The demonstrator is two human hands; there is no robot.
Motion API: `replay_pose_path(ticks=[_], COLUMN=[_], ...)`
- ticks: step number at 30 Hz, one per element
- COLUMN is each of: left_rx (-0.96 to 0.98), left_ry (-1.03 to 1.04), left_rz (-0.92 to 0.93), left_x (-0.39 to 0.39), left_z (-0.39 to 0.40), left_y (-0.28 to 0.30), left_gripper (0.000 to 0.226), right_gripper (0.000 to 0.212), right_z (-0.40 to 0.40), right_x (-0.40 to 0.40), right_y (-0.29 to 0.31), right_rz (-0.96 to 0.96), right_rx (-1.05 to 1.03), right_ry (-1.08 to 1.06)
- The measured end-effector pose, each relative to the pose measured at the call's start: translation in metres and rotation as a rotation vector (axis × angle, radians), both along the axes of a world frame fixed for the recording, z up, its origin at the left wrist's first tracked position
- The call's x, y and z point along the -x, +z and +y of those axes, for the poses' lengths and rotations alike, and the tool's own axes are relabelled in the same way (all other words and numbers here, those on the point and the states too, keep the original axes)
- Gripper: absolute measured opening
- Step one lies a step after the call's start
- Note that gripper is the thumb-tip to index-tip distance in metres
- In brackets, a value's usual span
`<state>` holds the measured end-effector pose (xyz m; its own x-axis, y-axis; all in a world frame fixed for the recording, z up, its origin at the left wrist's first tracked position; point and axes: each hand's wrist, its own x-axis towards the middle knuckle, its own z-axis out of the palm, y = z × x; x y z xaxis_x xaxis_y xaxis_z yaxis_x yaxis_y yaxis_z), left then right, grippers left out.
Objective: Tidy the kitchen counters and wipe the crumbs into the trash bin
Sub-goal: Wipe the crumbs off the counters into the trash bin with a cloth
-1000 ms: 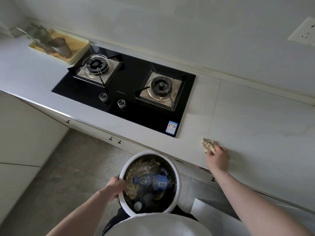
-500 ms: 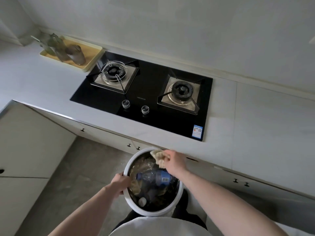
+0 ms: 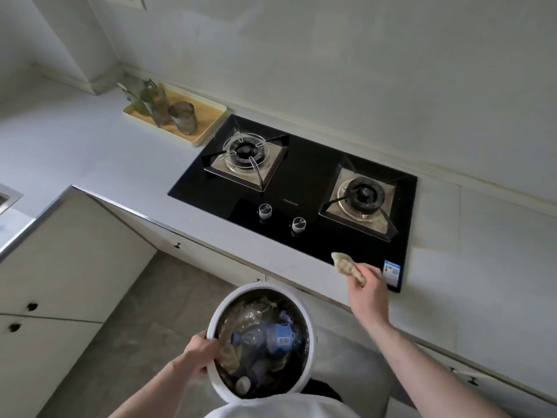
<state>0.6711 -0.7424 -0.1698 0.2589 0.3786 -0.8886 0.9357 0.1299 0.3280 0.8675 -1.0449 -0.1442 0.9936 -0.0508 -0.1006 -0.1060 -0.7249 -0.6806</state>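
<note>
A round white trash bin (image 3: 313, 333) is held below the counter's front edge, full of rubbish including a crushed plastic bottle (image 3: 265, 339). My left hand (image 3: 199, 356) grips its left rim. My right hand (image 3: 366, 289) holds a crumpled beige cloth (image 3: 346, 267) over the counter (image 3: 90, 164), at the front right corner of the black gas hob (image 3: 301, 188). The cloth rests at the hob's front edge. No crumbs are visible at this size.
A yellow tray (image 3: 208, 128) with several glasses (image 3: 182, 117) stands at the back left of the hob. Two burners and two knobs (image 3: 265, 210) sit on the hob. A sink edge (image 3: 6, 197) shows at far left. White cabinets run below the counter.
My right hand was over the bin with the cloth half a second ago; it has gone back up to the counter by the hob's front right corner. The left hand stays on the bin.
</note>
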Motion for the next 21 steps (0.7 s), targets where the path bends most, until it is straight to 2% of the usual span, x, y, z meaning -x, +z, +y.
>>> replay_pose_path(ticks=[6,14,19,21], left_rx=[-0.031,-0.045,0.021,0.030], left_ry=[0.101,0.117,0.108,0.099], left_rz=[0.025,0.013,-0.007,-0.002], left_x=[0.006,-0.006,-0.012,-0.014], left_z=[0.035,0.054,0.072,0.084], left_y=[-0.002,0.011,0.013,0.008], left_gripper=[0.034,0.029,0.033,0.035], right_gripper=[0.030,0.031,0.027,0.029], right_z=[0.016,0.107,0.175,0.198], right_x=[-0.003,0.001,-0.003,0.000], right_y=[-0.053,-0.062,-0.053,-0.047], right_rz=[-0.009,-0.004,0.107,0.165], right_rx=[0.196,0.199,0.150,0.127], right_ry=[0.113,0.205,0.171,0.259])
